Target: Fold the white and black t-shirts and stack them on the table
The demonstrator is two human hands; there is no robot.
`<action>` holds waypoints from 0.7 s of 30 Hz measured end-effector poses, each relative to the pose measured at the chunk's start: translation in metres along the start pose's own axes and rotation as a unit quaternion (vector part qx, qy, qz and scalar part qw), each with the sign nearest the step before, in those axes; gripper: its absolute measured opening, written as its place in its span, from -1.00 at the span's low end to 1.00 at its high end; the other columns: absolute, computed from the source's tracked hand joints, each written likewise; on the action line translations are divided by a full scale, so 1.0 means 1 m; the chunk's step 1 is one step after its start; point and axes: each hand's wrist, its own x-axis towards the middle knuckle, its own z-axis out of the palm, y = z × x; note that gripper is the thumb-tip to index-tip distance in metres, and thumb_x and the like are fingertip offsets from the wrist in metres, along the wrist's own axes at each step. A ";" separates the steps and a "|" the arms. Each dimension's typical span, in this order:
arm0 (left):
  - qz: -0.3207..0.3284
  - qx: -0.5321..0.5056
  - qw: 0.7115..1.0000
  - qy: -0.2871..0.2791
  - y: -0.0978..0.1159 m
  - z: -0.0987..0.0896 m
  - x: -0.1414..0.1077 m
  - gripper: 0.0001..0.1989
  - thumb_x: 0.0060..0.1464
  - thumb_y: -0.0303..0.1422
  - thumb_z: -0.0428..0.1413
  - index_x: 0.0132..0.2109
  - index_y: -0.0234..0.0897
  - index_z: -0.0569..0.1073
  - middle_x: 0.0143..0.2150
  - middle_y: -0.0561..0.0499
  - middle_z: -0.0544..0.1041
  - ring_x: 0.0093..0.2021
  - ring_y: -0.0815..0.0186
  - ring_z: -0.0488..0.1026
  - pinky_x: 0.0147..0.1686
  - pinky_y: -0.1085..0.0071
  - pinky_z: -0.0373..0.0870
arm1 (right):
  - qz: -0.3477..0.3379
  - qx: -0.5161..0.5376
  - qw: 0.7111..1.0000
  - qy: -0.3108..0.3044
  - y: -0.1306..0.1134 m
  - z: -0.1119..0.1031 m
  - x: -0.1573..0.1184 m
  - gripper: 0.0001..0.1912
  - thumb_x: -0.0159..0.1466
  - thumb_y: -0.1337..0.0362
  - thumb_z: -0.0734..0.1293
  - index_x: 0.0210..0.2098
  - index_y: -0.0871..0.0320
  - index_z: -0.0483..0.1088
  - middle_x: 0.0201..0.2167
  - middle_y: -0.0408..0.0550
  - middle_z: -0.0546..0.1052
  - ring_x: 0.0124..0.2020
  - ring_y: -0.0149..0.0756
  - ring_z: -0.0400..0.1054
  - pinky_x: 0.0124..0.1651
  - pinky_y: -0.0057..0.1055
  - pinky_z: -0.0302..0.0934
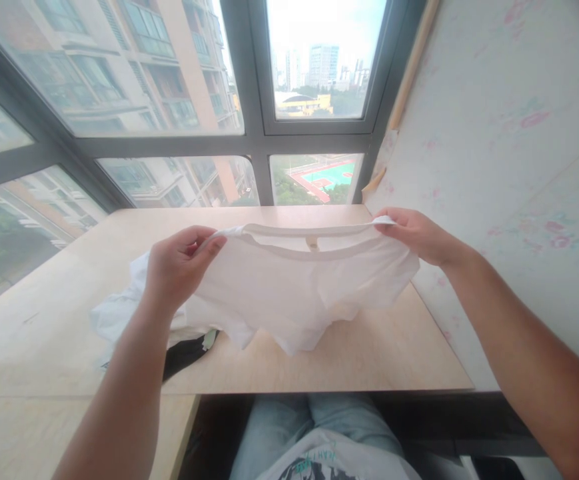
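A white T-shirt hangs stretched between my two hands above the wooden tabletop, its neck opening uppermost and a small pale label inside the collar. My left hand pinches the shirt at its left shoulder. On the other side, my right hand pinches the right shoulder between thumb and fingers. The lower part of the shirt droops in loose folds toward the table. Beneath and behind my left forearm lies a crumpled pile of pale cloth, with a black piece of fabric showing under it.
Grey-framed windows rise behind the table, with buildings outside. A flowered wall borders the table on the right. The table's front edge runs just above my lap, and a second board adjoins at the lower left.
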 end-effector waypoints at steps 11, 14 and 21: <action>-0.057 -0.111 0.980 -0.154 -0.010 -0.021 0.011 -0.59 0.03 0.01 0.19 -0.44 -0.28 0.49 -0.58 0.07 0.30 -0.57 0.42 0.20 -0.63 0.52 0.05 | 0.042 0.100 0.994 0.025 -0.013 -0.029 -0.017 -0.58 0.07 -0.10 0.48 -0.33 0.12 0.53 -0.42 -0.03 0.57 -0.46 -0.27 0.45 -0.48 -0.41 0.32; -0.113 -0.233 0.944 -0.204 -0.014 -0.020 0.007 -0.52 -0.03 0.08 0.20 -0.49 -0.28 0.44 -0.60 0.06 0.29 -0.63 0.43 0.19 -0.68 0.51 0.08 | 0.045 0.104 0.993 0.025 -0.010 -0.025 -0.016 -0.61 0.09 -0.10 0.47 -0.33 0.10 0.53 -0.38 -0.02 0.59 -0.43 -0.25 0.47 -0.43 -0.38 0.35; -0.138 -0.302 0.927 -0.176 -0.014 0.016 0.009 -0.57 0.01 0.06 0.16 -0.37 -0.27 0.46 -0.55 0.04 0.37 -0.59 0.38 0.27 -0.64 0.48 0.22 | -0.001 0.070 0.996 0.049 -0.003 -0.014 -0.007 -0.54 0.18 -0.18 0.36 -0.26 0.09 0.51 -0.35 -0.04 0.57 -0.34 -0.20 0.48 -0.31 -0.31 0.38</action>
